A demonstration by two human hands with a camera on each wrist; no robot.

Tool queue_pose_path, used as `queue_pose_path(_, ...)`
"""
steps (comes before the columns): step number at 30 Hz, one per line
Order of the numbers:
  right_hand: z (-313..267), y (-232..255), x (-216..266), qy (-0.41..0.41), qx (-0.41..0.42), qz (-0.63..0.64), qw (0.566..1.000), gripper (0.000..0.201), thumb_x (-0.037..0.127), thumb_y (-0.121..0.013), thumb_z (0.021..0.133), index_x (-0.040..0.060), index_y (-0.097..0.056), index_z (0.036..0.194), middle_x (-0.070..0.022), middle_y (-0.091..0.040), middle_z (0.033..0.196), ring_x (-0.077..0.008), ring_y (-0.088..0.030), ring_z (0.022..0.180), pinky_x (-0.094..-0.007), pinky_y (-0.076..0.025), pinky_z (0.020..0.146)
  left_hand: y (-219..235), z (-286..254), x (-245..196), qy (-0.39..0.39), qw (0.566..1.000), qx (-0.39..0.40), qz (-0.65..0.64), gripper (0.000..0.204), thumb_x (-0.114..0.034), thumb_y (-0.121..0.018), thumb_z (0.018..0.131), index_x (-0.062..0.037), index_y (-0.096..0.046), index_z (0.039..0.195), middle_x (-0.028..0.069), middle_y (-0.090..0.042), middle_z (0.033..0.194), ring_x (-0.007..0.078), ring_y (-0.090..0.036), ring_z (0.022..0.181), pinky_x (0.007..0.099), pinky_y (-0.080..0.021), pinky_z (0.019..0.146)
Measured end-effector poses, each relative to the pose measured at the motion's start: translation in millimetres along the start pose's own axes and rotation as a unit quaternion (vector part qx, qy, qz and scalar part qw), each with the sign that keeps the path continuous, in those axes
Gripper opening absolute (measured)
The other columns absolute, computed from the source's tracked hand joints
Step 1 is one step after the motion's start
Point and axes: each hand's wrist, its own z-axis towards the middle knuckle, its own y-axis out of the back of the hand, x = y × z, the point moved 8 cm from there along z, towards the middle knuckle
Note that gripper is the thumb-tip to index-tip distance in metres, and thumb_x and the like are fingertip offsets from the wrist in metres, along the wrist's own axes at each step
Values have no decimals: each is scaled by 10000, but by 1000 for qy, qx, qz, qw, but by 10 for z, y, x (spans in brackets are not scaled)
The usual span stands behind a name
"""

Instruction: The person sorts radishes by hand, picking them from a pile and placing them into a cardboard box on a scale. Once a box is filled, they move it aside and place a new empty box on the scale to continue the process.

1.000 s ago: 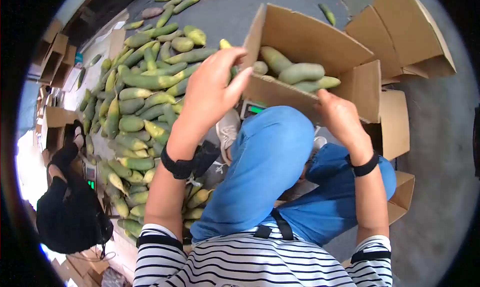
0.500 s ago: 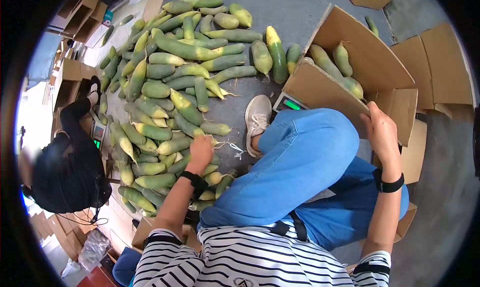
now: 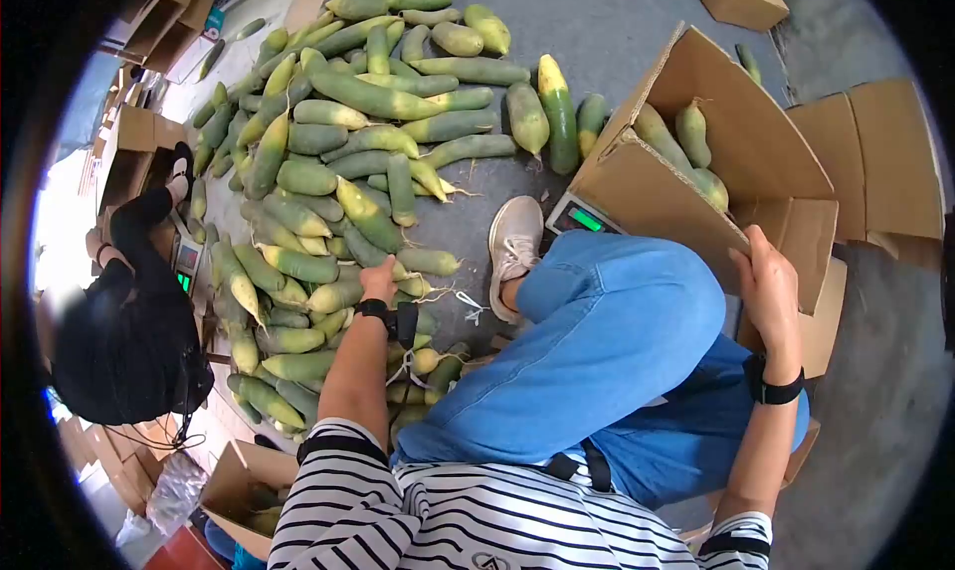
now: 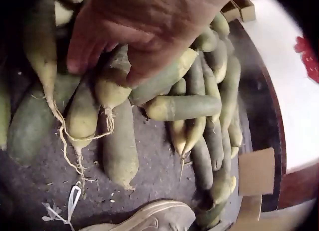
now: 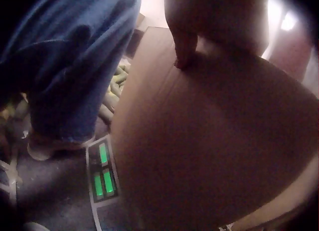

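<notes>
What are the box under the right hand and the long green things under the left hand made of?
The box: plain brown corrugated cardboard by the look, matte, with folded flaps. The long green things: root vegetables, probably green radishes, with dull skin, pale tips and stringy root tails.

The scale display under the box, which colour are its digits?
Green; the scale display shows best in the right wrist view.

Striped top (image 3: 477, 515), blue jeans (image 3: 607, 341), black wristbands (image 3: 768, 386)

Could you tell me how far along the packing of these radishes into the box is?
Few long green radishes lie in the brown cardboard box. The left hand grips another radish; the right hand holds the box flap. A large floor pile remains.
</notes>
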Motion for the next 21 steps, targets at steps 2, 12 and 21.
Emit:
queue_pose_path(2,0,7,1,-4,-3,5,1000,181,80,-599,824,21,-481,948,-207,-600,842,-397,-579,785,-436,-458,632,-10,25,-8,-2,1000,11,-23,425,-302,-737,731,23,-541,922,125,-587,795,215,-517,571,360,-399,451)
queue_pose_path(12,-10,9,-17,20,-20,-7,1000,185,128,-606,816,25,-456,851,-199,-597,787,-385,-595,774,-451,-475,629,-358,-1788,-755,-35,941,283,-181,261,-273,-615,810,-86,-536,974,14,-572,844,151,-555,707,290,-469,633)
queue_pose_path(21,-63,-60,-97,30,-42,9,999,196,113,-609,802,12,-442,808,-192,-574,723,-385,-583,740,-445,-476,611,-1014,-4775,-2847,-713,657,221,105,576,-109,-686,715,-3,-471,1240,127,-556,1093,190,-546,922,293,-453,769)
